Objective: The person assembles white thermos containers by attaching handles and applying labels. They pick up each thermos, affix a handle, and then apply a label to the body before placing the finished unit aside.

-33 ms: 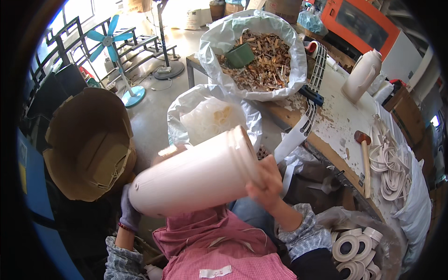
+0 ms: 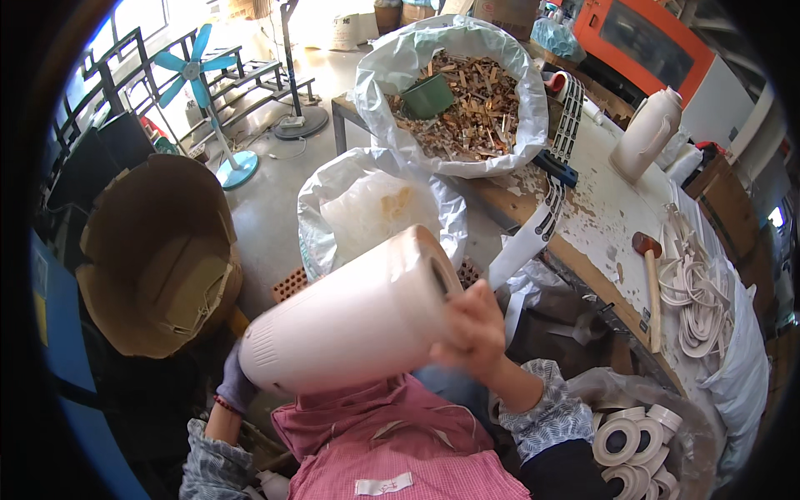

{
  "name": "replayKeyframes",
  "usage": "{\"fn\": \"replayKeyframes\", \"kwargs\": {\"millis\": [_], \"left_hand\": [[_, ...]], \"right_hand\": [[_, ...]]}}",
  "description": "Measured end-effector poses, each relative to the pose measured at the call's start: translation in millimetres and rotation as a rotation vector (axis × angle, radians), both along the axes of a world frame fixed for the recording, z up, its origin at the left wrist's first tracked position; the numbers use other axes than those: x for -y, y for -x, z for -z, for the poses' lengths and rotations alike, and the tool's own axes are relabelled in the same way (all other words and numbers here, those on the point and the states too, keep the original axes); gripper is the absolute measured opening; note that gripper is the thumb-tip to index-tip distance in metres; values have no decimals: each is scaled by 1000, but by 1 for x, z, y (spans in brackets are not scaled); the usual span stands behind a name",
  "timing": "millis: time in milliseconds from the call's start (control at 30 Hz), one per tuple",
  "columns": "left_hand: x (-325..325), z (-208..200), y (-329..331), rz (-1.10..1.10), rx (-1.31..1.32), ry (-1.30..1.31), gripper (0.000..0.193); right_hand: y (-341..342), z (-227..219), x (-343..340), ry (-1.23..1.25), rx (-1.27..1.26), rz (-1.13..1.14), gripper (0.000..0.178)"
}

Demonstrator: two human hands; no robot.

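Cream plastic cylindrical jug [image 2: 350,321] lies tilted between both hands, axis lower-left to upper-right: gloved left hand [image 2: 235,382] cups the base, right hand [image 2: 473,327] grips the rim.

Sunlit concrete floor [image 2: 258,196], blue fan [image 2: 193,68], paint-flecked workbench [image 2: 600,221].

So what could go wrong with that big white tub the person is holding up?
The big white tub lies tilted on its side, gripped only at its two ends by the left hand and right hand, so it might slip. Its open end faces the white sack; anything inside could spill out and miss it. If dropped, it might hit the brown cardboard drum beside it.
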State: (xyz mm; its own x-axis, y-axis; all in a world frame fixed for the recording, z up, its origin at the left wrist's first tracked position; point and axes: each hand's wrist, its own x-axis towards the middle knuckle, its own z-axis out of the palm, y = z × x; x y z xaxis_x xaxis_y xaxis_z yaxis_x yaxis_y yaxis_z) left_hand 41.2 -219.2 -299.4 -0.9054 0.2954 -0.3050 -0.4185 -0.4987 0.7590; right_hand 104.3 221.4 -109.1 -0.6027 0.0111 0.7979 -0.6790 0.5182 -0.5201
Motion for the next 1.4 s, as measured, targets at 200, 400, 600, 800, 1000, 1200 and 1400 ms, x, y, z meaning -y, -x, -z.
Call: {"fn": "replayKeyframes", "kwargs": {"millis": [200,400,600,800,1000,1200,1400], "left_hand": [[-41,-80,13,-222,-89,-6,32],[-85,-220,-18,-556,-1518,1434,26],[-114,-280,-46,54,-2017,1242,32],[-120,-289,17,25,-859,1123,22],[-201,-273,25,546,-1138,964,41],[-256,-271,17,341,-1903,1180,28],[-259,-305,-15,825,-1774,780,41]], "right_hand": [[17,20,-26,-1,18,-30,29],[65,126,-24,996,616,-146,40],[55,196,-33,1300,1501,-788,54],[-5,78,-134,521,885,-11,34],[-99,-1,-399,-526,587,1329,27],[-207,10,-544,-805,768,1567,18],[-93,-48,-285,31,55,782,20]]}}
